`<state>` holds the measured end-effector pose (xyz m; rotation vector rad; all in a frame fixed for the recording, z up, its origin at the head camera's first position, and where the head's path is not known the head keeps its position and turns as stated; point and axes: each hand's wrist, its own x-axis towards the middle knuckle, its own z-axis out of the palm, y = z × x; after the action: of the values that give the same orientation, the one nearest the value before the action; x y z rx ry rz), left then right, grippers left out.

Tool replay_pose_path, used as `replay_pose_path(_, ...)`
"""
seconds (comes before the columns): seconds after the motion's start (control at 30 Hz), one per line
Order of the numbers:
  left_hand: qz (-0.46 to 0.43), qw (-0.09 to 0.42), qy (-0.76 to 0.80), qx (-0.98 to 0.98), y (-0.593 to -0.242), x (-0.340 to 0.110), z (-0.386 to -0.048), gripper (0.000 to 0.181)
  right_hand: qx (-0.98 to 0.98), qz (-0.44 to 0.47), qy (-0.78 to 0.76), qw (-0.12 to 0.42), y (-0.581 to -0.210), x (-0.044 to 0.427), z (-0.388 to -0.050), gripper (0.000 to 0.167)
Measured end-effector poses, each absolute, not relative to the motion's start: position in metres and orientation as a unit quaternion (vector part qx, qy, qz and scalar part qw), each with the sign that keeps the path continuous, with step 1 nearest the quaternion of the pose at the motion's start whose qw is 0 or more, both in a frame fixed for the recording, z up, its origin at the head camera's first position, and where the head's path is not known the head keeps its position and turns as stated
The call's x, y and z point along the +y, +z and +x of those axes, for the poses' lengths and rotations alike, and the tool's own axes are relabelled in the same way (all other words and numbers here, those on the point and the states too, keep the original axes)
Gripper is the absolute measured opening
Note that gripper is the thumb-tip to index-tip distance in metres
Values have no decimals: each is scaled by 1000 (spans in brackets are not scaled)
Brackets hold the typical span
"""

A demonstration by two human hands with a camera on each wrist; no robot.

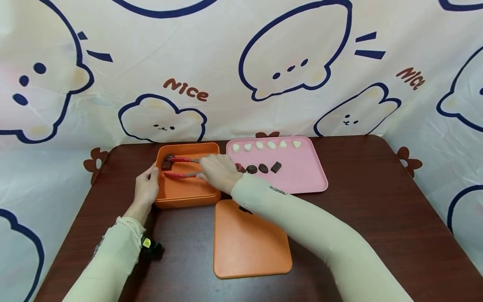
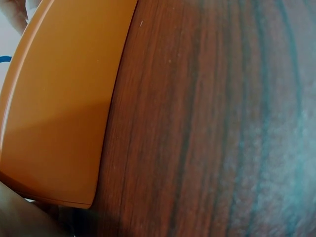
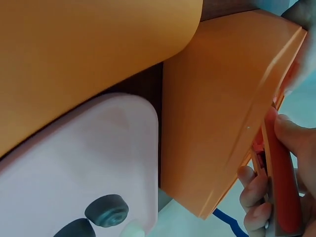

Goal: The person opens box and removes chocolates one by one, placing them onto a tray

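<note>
My right hand grips a pair of tongs with red tips and metal arms. The two tips are spread apart inside an orange box. The upper tip lies beside dark chocolates in the box's far left corner; whether it touches them I cannot tell. My left hand holds the box's left wall, with the thumb at the rim. In the left wrist view, the box's outer wall fills the left side and parts of the hand show at its edges.
A pink tray sits right of the box, bearing a row of white pieces and a row of dark chocolates. Nearer lies a flat orange lid, partly under the right forearm. A patterned cloth hangs behind the brown table.
</note>
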<state>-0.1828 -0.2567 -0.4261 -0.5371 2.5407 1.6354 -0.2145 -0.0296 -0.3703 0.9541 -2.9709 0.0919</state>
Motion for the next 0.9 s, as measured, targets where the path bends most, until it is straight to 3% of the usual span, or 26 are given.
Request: replay_pose_path(0.9,-177,34,543,820,-426,-256,-184,52,-957,286,38,-37,-373,-41,-218,35)
